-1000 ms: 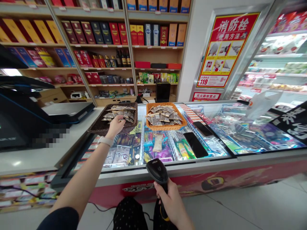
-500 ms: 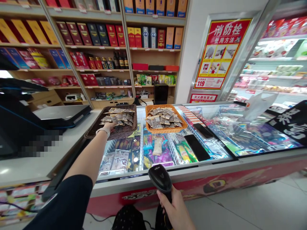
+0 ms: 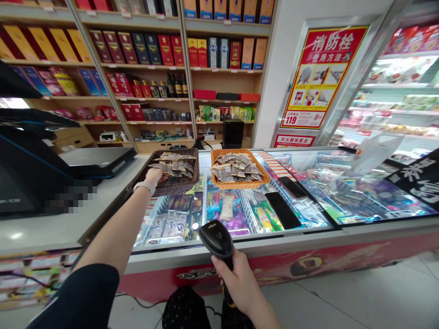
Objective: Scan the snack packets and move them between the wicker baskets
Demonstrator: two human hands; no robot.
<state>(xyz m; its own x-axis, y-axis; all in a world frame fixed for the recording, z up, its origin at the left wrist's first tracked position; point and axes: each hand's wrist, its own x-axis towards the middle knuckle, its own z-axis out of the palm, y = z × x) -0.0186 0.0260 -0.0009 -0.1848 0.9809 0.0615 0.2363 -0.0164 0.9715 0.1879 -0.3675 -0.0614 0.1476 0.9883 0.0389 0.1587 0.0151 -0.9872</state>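
My left hand [image 3: 155, 176], with a pale band at the wrist, reaches into the dark brown woven basket [image 3: 171, 188]. Its curled fingers close on a small flat packet [image 3: 165, 168] at the near left of the pile; the fingertips are partly hidden. Several similar packets lie heaped beside it. In my right hand [image 3: 236, 278] is a black handheld barcode scanner [image 3: 216, 240], gripped by its handle, head upward, in front of the freezer edge. An orange woven basket [image 3: 240, 183] with several small packets [image 3: 236, 167] stands to the right of the brown one.
Both baskets stand on a glass-topped chest freezer [image 3: 192, 253] holding packaged goods. Two dark phones, a nearer one [image 3: 283, 210] and a farther one [image 3: 292, 187], lie on the glass. Left are a counter [image 3: 51, 233] and a scale [image 3: 99, 160]. Shelves of boxes rise behind.
My left hand has drawn slightly back and left within the brown basket, its fingers more curled. My right hand has brought the scanner left and a little upward. The view has shifted slightly.
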